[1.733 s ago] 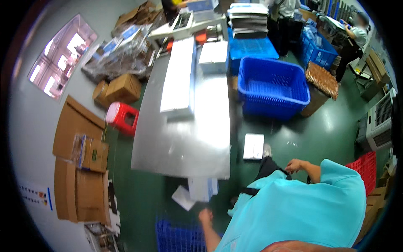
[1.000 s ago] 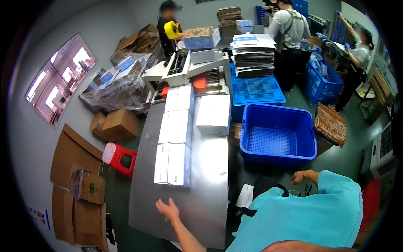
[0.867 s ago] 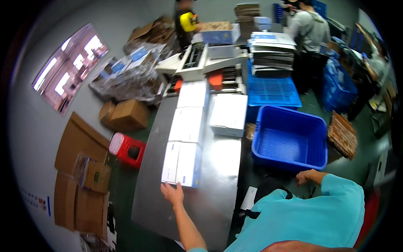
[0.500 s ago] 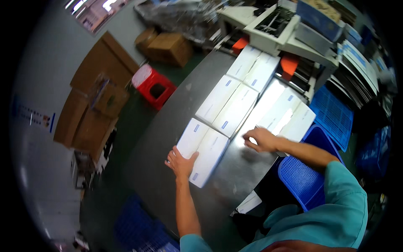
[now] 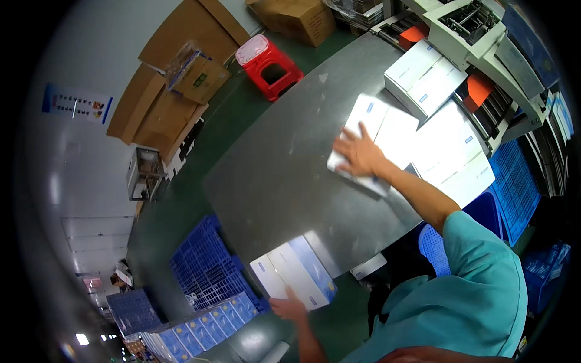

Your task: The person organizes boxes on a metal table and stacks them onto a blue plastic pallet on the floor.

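Note:
My left hand (image 5: 290, 306) grips the near edge of a white carton (image 5: 281, 269) with a blue printed side. That carton hangs partly past the near edge of the metal table (image 5: 272, 181); its underside is hidden, so I cannot tell whether it still touches the table. Farther right, my right hand (image 5: 362, 154) lies with fingers spread on a second white carton (image 5: 396, 130), which rests at an angle on the table. Beyond it, another white carton (image 5: 417, 72) sits by the machine, and more white cartons (image 5: 457, 154) lie along the right side.
A machine with rollers and orange flaps (image 5: 478, 91) stands at the far right. A red stool (image 5: 269, 63) and brown cardboard (image 5: 163, 109) are beyond the table. Several blue-sided cartons (image 5: 212, 327) sit in a row at lower left near a blue plastic pallet (image 5: 206, 260).
My left hand has pulled the nearest carton toward me, to the table's edge. My right hand has moved from the bare tabletop onto another carton, now turned askew. The view has swung left.

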{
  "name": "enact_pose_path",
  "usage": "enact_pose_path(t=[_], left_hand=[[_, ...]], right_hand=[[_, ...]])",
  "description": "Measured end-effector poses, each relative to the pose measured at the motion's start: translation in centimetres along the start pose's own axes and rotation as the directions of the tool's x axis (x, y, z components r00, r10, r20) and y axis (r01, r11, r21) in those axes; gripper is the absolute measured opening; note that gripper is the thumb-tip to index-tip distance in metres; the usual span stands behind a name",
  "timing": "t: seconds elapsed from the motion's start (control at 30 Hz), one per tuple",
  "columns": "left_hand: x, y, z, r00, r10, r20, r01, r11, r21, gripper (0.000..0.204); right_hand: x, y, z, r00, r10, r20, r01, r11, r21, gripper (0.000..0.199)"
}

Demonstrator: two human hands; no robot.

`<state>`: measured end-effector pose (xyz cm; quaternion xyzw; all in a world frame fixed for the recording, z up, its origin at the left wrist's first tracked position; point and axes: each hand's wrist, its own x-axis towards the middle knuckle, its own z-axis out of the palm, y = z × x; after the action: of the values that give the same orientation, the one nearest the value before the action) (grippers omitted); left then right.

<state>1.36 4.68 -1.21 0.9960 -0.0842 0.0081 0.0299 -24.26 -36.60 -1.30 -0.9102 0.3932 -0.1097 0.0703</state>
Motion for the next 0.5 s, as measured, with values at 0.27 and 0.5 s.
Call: enact_pose_path(t=[0.27, 0.5], left_hand=[[0.8, 0.5, -0.1, 1.000, 0.016, 0.019, -0.015, 0.999, -0.045, 0.093], [0.6, -0.6, 0.5, 0.999, 0.019, 0.026, -0.017, 0.998, -0.068, 0.097]], right_hand=[[-12.7, -18.2, 0.5, 0.863, -0.453, -0.224, 0.485, 0.621, 0.616, 0.038], [-27.9, -6.8, -3.0, 0.647, 0.754, -0.112, -0.428, 0.481, 0.765, 0.014]])
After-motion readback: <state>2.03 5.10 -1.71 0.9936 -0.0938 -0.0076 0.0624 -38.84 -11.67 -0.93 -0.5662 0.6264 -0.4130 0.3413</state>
